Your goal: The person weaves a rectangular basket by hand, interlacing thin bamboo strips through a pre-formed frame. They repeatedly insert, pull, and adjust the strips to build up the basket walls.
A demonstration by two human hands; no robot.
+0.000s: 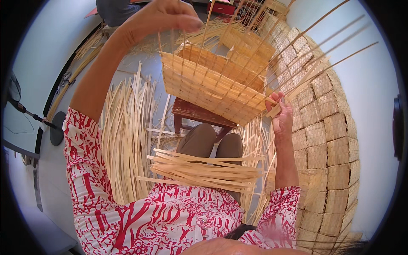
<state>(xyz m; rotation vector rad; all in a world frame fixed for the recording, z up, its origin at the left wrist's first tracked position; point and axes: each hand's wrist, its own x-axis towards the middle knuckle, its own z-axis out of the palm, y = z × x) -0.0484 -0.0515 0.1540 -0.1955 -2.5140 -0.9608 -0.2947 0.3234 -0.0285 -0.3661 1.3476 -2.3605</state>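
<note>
A half-woven bamboo basket (212, 85) rests tilted on a small dark wooden stool (199, 114) in front of my knees. Long upright strips stick out of its rim. My left hand (163, 19) is raised above the basket's far left corner, its fingers pinched on the tops of several upright strips. My right hand (281, 114) grips the basket's near right corner, fingers closed on the woven edge and a strip. A bundle of loose bamboo strips (204, 170) lies across my lap.
A large heap of bamboo strips (125, 136) covers the floor to my left. Finished woven baskets (327, 140) are stacked in a tall wall on my right. Another person sits at the far top (114, 10). A dark stand and cable (25, 112) are at far left.
</note>
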